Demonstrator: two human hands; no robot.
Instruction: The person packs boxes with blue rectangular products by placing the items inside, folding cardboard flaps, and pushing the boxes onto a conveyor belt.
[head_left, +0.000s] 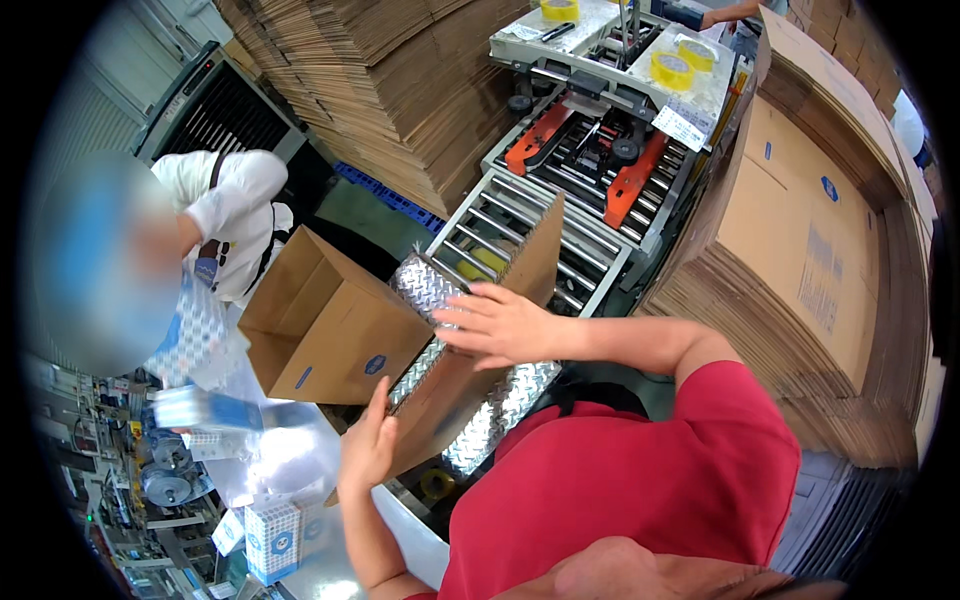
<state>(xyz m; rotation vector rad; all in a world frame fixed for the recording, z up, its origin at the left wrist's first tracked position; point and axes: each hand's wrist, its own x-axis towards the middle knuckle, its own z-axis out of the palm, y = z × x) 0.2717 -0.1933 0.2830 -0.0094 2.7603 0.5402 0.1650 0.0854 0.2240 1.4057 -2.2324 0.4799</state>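
A long brown cardboard panel (449,400), perhaps a partly folded carton, stands edge-up in front of me across a silver diamond-patterned metal plate (425,287). My right hand (505,325) lies across its upper edge, with the fingers stretched and apart. At the panel's left part is my left hand (370,445), fingers extended and the palm against or close to the cardboard; contact is hard to make out. Just beyond, an open-topped carton (345,330) with a blue mark stands tilted in view. Neither hand is wrapped around anything.
A roller conveyor (480,215) leads to a taping machine (590,150) with orange side guides and yellow tape rolls (672,70). Flat carton stacks rise behind (400,90) and at right (790,260). At left, a person in white (225,200) handles blue-and-white packs (205,410) over a shiny metal table (290,455).
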